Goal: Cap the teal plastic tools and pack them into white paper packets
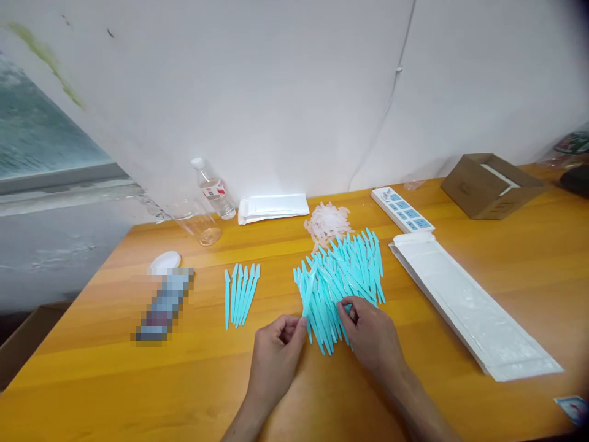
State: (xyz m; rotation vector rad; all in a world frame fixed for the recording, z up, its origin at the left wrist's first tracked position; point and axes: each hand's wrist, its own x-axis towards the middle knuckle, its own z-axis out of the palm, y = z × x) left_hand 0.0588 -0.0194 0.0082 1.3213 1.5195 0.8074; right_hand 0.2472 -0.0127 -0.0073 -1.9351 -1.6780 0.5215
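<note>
A large heap of turquoise plastic sticks (pixel 356 264), shaped like small knives, lies on the wooden table (pixel 193 387). My left hand (pixel 278 350) is closed at the heap's left edge, its thumb and finger pinching the lower end of one turquoise stick (pixel 308 293) that tilts upward. My right hand (pixel 370 328) rests against the heap's front, fingers curled together; whatever is between its fingertips is hidden. Left of the heap, several turquoise sticks (pixel 239 294) lie side by side in a loose row. Behind the heap sits a pile of small pale pink pieces (pixel 328 222).
At the back stand a water bottle (pixel 215 191), a clear jar (pixel 202 228), white packets (pixel 273 207), a stack of printed cards (pixel 402 210) and an open cardboard box (pixel 490 187). A long white bag (pixel 473 301) lies right; a white lid (pixel 165 262) and a blurred item (pixel 164 306) lie left.
</note>
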